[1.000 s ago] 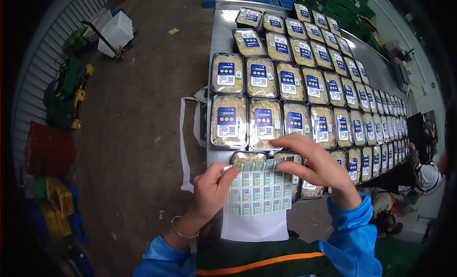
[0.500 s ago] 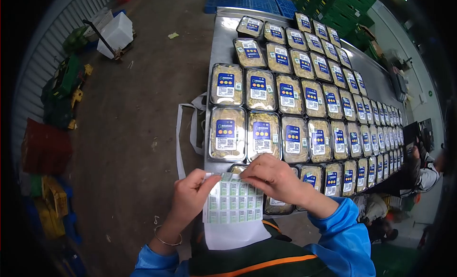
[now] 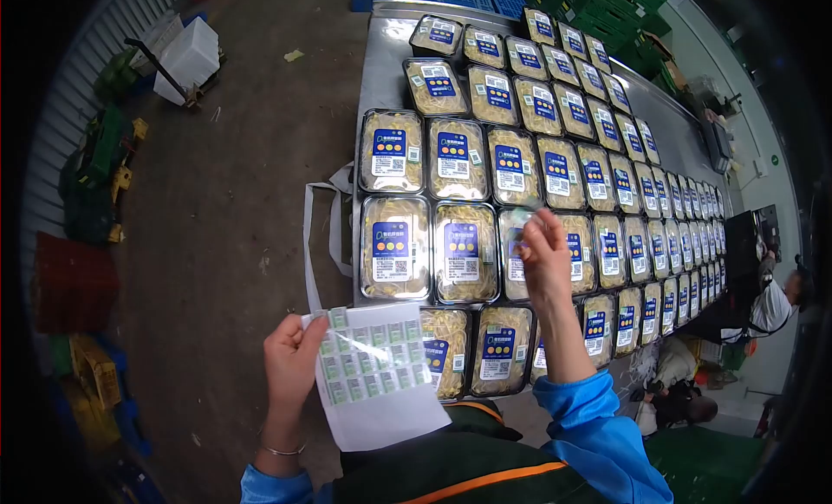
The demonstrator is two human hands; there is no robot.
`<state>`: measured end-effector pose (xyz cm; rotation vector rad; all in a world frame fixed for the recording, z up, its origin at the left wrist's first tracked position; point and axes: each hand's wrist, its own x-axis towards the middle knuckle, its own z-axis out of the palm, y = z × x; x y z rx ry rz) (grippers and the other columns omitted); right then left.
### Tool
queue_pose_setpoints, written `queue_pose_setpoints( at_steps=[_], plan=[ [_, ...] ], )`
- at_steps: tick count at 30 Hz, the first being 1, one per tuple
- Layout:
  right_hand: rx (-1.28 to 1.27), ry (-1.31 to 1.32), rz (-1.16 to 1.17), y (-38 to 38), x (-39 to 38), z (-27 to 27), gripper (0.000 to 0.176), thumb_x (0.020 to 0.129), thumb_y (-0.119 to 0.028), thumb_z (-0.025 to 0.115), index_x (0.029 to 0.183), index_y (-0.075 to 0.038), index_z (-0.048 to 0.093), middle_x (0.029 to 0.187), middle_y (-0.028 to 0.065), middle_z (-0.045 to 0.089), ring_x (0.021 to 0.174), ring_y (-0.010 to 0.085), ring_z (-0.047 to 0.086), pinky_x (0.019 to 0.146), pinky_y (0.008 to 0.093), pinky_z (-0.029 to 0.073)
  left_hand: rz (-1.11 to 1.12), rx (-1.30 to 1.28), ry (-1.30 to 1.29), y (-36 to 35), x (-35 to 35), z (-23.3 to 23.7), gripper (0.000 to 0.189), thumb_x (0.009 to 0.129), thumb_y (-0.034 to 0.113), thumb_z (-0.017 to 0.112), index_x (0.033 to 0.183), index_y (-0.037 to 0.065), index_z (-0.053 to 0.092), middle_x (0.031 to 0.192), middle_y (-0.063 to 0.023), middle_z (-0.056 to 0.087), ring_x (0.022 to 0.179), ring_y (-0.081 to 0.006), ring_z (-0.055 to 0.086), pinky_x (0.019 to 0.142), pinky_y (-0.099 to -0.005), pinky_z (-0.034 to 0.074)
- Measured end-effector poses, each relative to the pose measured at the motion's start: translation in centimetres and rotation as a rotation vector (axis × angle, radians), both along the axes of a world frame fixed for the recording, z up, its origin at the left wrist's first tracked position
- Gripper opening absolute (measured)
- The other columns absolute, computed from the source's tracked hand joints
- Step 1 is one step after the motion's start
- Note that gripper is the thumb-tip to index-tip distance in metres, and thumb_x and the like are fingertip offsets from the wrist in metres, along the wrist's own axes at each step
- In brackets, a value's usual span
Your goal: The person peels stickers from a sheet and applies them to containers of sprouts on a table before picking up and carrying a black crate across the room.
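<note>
In the head view my left hand (image 3: 290, 357) pinches the upper left corner of a white sheet of small green-and-white stickers (image 3: 373, 361). My right hand (image 3: 548, 257) is raised over the film-topped packs, its thumb and fingers pinched together. At its fingertips is a small pale-green sticker (image 3: 522, 216), blurred by motion. Below it lies a pack of bean sprouts (image 3: 511, 274) with a blue-and-white label, partly hidden by the hand. To the left are two similar packs, a bean sprout pack (image 3: 468, 253) and a corner bean sprout pack (image 3: 395, 248).
Rows of like packs cover much of the metal table (image 3: 381, 66). A white strap (image 3: 314, 244) hangs at its left edge. Green crates (image 3: 598, 14) are stacked at the far end. Another person (image 3: 771, 309) is at the right. Crates line the left wall.
My right hand has left the sticker sheet and moved up and right over the packs with a small sticker. My left hand has shifted left and down with the sheet, which now tilts.
</note>
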<state>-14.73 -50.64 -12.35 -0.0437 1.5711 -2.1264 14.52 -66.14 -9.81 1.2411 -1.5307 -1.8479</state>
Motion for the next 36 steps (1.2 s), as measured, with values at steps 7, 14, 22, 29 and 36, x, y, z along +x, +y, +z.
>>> queue_pose_setpoints(
  at_steps=[7, 14, 22, 29, 36],
  plan=[
    [0.413, 0.415, -0.114, 0.4, -5.6, -8.3, 0.064, 0.07, 0.007, 0.055, 0.128, -0.008, 0.035, 0.124, 0.0128, 0.034, 0.098, 0.0177, 0.042, 0.071, 0.024, 0.045, 0.057, -0.059, -0.009, -0.7, 2.2, 0.5, 0.015, 0.086, 0.009, 0.057, 0.075, -0.001, 0.054, 0.063, 0.0004, 0.058, 0.054, 0.0006, 0.047, 0.046, -0.0147, 0.034],
    [0.983, 1.366, -0.21, -0.1, -6.2, -9.0, 0.062, 0.07, 0.012, 0.049, 0.128, -0.007, 0.036, 0.126, 0.0179, 0.033, 0.095, 0.0225, 0.046, 0.083, 0.0327, 0.04, 0.135, -0.068, -0.01, -0.8, 4.0, 0.1, 0.015, 0.086, 0.009, 0.056, 0.075, -0.001, 0.054, 0.063, 0.0009, 0.057, 0.054, 0.0009, 0.046, 0.047, -0.0147, 0.034],
    [0.607, 0.887, 0.093, -7.7, 1.3, -10.2, 0.065, 0.071, 0.004, 0.057, 0.13, -0.005, 0.032, 0.117, 0.0196, 0.038, 0.087, 0.0226, 0.049, 0.079, 0.0298, 0.041, 0.219, -0.176, 0.01, -1.7, 6.0, 0.0, 0.014, 0.086, 0.008, 0.056, 0.075, 0.0, 0.053, 0.064, 0.0013, 0.057, 0.055, 0.0016, 0.045, 0.048, -0.0142, 0.033],
    [0.481, 0.715, 0.079, -10.8, 4.5, -7.8, 0.062, 0.069, -0.006, 0.065, 0.124, -0.003, 0.036, 0.089, 0.0091, 0.058, 0.089, 0.0258, 0.052, 0.091, 0.0396, 0.028, 0.313, -0.229, -0.04, -2.3, 10.9, -0.1, 0.012, 0.085, 0.006, 0.056, 0.075, 0.0, 0.052, 0.064, 0.0012, 0.057, 0.056, 0.0011, 0.046, 0.049, -0.0143, 0.034],
    [0.79, 1.101, 0.171, -14.8, 7.6, -9.5, 0.054, 0.068, -0.012, 0.067, 0.115, -0.003, 0.041, 0.094, 0.0111, 0.053, 0.087, 0.0255, 0.05, 0.08, 0.0385, 0.033, 0.298, -0.195, -0.049, -3.1, 12.5, 0.3, 0.008, 0.083, 0.003, 0.058, 0.078, -0.001, 0.054, 0.068, 0.0002, 0.057, 0.058, -0.001, 0.048, 0.052, -0.0152, 0.037]
  ],
)
